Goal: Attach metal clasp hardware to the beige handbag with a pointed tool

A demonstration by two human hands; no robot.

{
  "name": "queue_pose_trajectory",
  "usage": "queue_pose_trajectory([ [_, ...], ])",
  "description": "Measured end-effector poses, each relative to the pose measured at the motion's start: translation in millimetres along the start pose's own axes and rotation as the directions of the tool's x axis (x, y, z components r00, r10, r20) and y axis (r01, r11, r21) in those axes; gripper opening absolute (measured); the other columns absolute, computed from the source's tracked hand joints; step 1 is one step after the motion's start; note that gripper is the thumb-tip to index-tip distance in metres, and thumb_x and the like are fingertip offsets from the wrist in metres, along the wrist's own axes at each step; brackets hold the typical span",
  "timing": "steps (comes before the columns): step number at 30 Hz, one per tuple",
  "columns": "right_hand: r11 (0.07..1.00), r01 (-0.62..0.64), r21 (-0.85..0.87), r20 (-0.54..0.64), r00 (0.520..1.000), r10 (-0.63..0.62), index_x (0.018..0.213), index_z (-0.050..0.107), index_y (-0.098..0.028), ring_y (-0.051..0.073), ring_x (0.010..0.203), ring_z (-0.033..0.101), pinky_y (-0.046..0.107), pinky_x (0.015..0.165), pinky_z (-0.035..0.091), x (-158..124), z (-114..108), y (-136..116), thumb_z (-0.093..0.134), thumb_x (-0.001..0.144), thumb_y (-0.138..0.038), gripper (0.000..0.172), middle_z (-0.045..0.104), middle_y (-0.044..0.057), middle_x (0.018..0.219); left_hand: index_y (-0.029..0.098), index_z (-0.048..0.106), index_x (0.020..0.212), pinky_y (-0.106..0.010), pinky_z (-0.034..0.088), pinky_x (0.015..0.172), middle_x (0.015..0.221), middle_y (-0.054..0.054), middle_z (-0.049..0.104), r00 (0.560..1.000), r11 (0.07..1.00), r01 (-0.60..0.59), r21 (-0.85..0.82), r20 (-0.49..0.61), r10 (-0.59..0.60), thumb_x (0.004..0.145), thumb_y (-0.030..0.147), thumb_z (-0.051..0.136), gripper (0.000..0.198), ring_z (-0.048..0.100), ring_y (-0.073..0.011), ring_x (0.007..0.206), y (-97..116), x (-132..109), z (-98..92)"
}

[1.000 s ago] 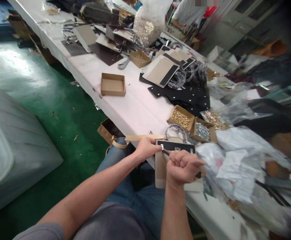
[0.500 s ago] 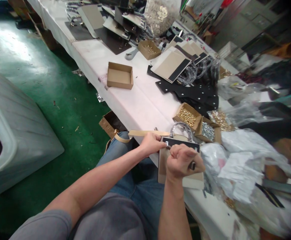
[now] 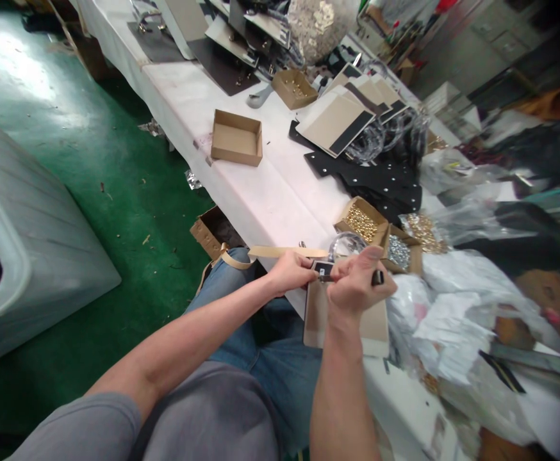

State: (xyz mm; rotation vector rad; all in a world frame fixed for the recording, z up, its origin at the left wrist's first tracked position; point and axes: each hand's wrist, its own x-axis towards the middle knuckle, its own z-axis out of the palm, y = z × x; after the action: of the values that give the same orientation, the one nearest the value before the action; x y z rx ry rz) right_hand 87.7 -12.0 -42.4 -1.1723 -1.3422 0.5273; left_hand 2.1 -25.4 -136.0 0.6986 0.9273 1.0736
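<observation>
A beige panel [image 3: 374,328] with a black strip along its far edge lies at the table's front edge, partly over my lap. My left hand [image 3: 289,273] pinches the panel's far left corner; what lies under the fingertips is hidden. A closed fist, my right hand [image 3: 359,282] is over the strip, wrapped round a black-handled tool [image 3: 378,277] that looks like a screwdriver. Its handle end sticks out to the right; its tip is hidden. Beside my left hand a tan strap [image 3: 289,251] runs across to my knee. Behind the panel is a plastic-wrapped handle loop [image 3: 347,244].
Boxes of gold studs [image 3: 361,221] and silver studs [image 3: 398,252] stand beyond my right hand. Farther off are an open cardboard box [image 3: 236,142], black pieces [image 3: 371,178] and stacked beige panels [image 3: 334,120]. Plastic bags [image 3: 453,320] crowd the right. A large bin [image 3: 63,250] stands left.
My right fist has shifted slightly up and right and turned, so the tool's handle end now points right. The left hand still pinches the panel corner. The view has shifted slightly.
</observation>
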Motion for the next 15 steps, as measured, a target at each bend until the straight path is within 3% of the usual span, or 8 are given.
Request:
queue_pose_trajectory([
  [5, 0.995, -0.042, 0.085, 0.012, 0.999, 0.041, 0.058, 0.051, -0.024, 0.012, 0.040, 0.042, 0.029, 0.040, 0.034, 8, 5, 3, 0.069, 0.110, -0.066, 0.070, 0.045, -0.003, 0.050, 0.013, 0.074, 0.067, -0.023, 0.046, 0.053, 0.058, 0.003, 0.057, 1.000, 1.000, 0.014, 0.011, -0.025, -0.014, 0.076, 0.019, 0.072, 0.011, 0.052, -0.0107, 0.054, 4, -3, 1.7],
  [7, 0.982, -0.114, 0.149, 0.039, 0.993, 0.109, 0.058, 0.046, -0.025, 0.010, 0.039, 0.038, 0.028, 0.037, 0.029, 16, 4, 2, 0.073, 0.106, -0.068, 0.071, 0.041, -0.005, 0.049, 0.013, 0.074, 0.067, -0.024, 0.048, 0.053, 0.059, 0.002, 0.059, 0.999, 0.999, 0.035, 0.010, -0.042, -0.035, 0.077, 0.018, 0.074, 0.011, 0.054, -0.0113, 0.055, 6, -4, 3.1],
  [11, 0.897, -0.388, 0.214, 0.226, 0.913, 0.341, 0.060, 0.036, -0.026, 0.007, 0.039, 0.029, 0.024, 0.034, 0.023, 48, -5, -3, 0.082, 0.097, -0.074, 0.076, 0.033, -0.009, 0.050, 0.013, 0.078, 0.074, -0.024, 0.053, 0.055, 0.064, 0.000, 0.066, 0.995, 0.997, 0.077, -0.001, -0.070, -0.076, 0.078, 0.018, 0.078, 0.007, 0.060, -0.0128, 0.058, 8, -2, 6.7],
  [15, 0.841, -0.511, 0.178, 0.238, 0.851, 0.468, 0.064, 0.036, -0.026, 0.006, 0.038, 0.025, 0.021, 0.031, 0.023, 87, -9, -2, 0.084, 0.092, -0.079, 0.078, 0.031, -0.010, 0.050, 0.012, 0.081, 0.082, -0.025, 0.057, 0.057, 0.073, -0.003, 0.074, 0.994, 0.995, 0.089, -0.046, -0.054, -0.092, 0.079, 0.014, 0.074, 0.008, 0.067, -0.0159, 0.063, 13, -3, 10.4],
])
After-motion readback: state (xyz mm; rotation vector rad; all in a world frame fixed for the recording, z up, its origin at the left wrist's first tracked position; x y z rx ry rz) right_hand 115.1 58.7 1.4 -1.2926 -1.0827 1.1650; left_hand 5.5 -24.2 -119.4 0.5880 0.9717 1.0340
